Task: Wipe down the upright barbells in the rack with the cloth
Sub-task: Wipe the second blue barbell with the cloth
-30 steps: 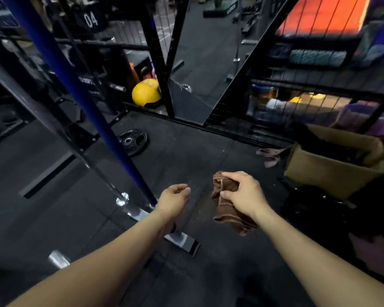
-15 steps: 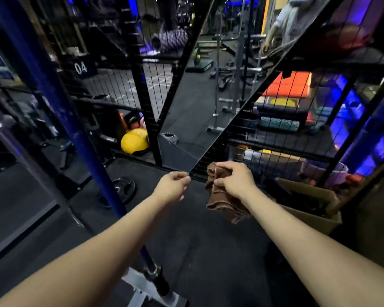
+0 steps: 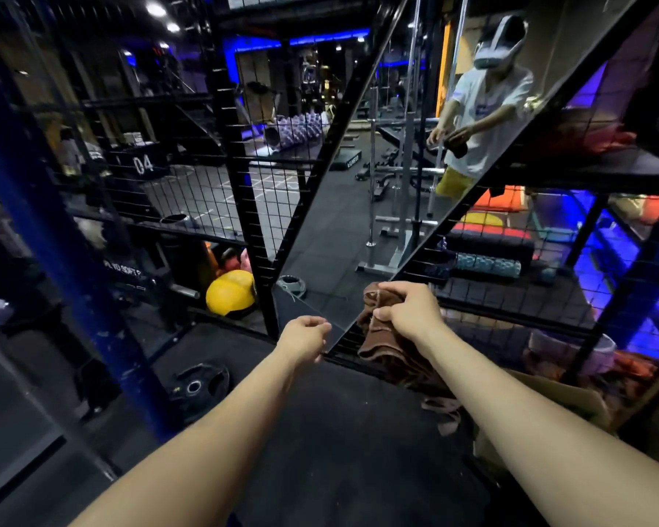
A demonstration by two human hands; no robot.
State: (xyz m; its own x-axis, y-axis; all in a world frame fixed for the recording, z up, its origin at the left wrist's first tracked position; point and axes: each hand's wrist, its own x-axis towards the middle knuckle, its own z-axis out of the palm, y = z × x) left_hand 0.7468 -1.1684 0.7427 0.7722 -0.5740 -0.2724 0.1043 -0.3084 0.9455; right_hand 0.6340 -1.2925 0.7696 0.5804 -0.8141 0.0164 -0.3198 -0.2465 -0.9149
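A dark blue upright barbell slants up the left side of the view, its foot hidden low behind my left forearm. My right hand grips a bunched brown cloth, which hangs below the fist, well right of the barbell and clear of it. My left hand is stretched out beside the cloth with its fingers curled and nothing in them. Neither hand touches the barbell. A mirror panel ahead reflects a person holding the cloth.
A black wire-mesh rack stands straight ahead. A yellow medicine ball sits at its foot, and a black weight plate lies on the rubber floor. A cardboard box is at the lower right, with foam rollers on shelves behind the mesh.
The view has tilted up from the floor to the rack and mirror, and the barbell's base has left the view. Both hands keep their pose, cloth still held in the right.
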